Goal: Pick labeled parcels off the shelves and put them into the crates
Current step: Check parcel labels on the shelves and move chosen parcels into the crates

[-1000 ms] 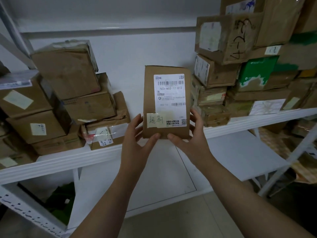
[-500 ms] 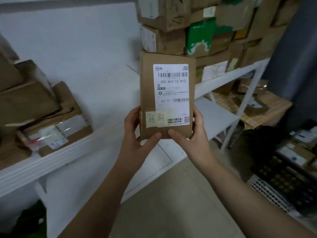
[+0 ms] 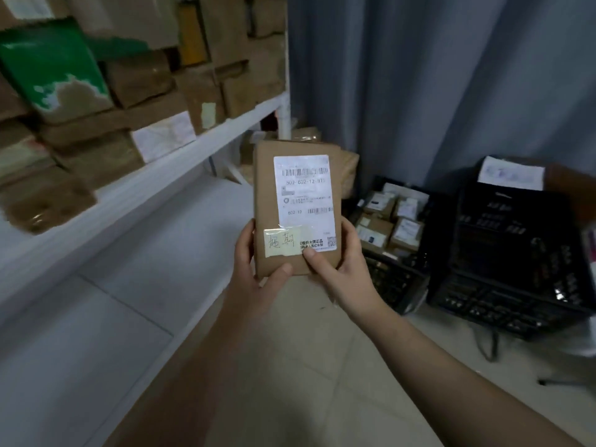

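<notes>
The person is holding a flat brown cardboard parcel [image 3: 267,188] upright with both hands, its printed face turned toward the camera. The left hand [image 3: 254,272] is cupping the lower left corner, with its fingers curling round behind the left edge and its thumb [image 3: 281,271] pressing on the front near the bottom. The right hand [image 3: 343,269] is gripping the lower right corner the same way, its fingers wrapping the right edge and its thumb [image 3: 314,257] lying on the bottom edge of the white shipping label [image 3: 304,195]. Neither hand is spreading wide; both are closing narrowly on the thin parcel. A yellowish handwritten slip [image 3: 282,241] is sitting under clear tape at the label's lower left, just above the left thumb.

The parcel is hanging in the air over the pale tiled floor [image 3: 306,366], between the white metal shelf [image 3: 154,175] on the left and two black plastic crates on the right, touching neither. The nearer crate [image 3: 395,285] is holding several small labelled parcels [image 3: 390,221]. The farther crate [image 3: 509,269] is standing just beside it, too dark inside to tell its contents. A grey curtain [image 3: 435,91] is hanging behind the crates. Brown cartons [image 3: 142,79] are lying stacked and blurred on the shelf, with a green-and-white box [image 3: 51,62] among them.
</notes>
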